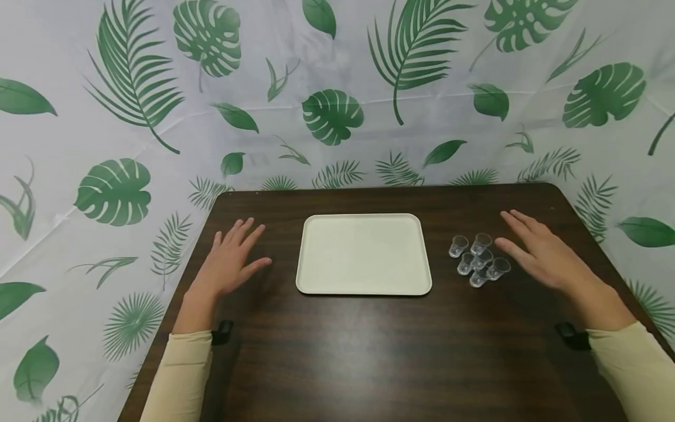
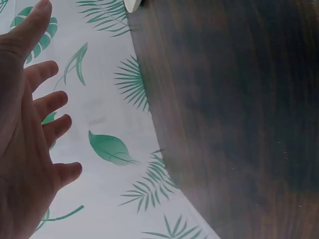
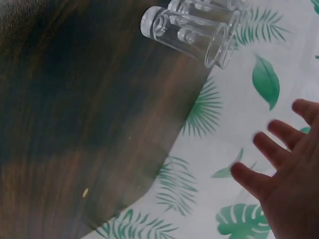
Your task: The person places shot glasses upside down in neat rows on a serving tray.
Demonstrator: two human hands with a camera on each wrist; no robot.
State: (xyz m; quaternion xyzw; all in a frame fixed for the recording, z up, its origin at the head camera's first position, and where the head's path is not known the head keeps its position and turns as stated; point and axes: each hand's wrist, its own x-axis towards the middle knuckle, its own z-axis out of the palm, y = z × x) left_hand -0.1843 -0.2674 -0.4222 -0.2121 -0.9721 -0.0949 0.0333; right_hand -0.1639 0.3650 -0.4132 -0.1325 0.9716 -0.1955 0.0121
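My left hand [image 1: 228,262] hovers over the left part of the table with its fingers spread and nothing in them. In the left wrist view the same hand [image 2: 30,124] has its fingers extended. Several small clear shot glasses [image 1: 481,245] stand grouped on the right part of the table. Just right of them is my right hand [image 1: 540,252], fingers extended and holding nothing. The right wrist view shows a few of the glasses [image 3: 187,32] close up, apart from the right hand [image 3: 286,159]. A cream rectangular tray [image 1: 364,255] lies bare between the hands.
The dark wood-grain table [image 1: 379,357] has rounded far corners. Behind it and along its sides hangs a white curtain [image 1: 274,140] printed with green leaves. Black wrist straps [image 1: 222,332] show at both sleeve ends.
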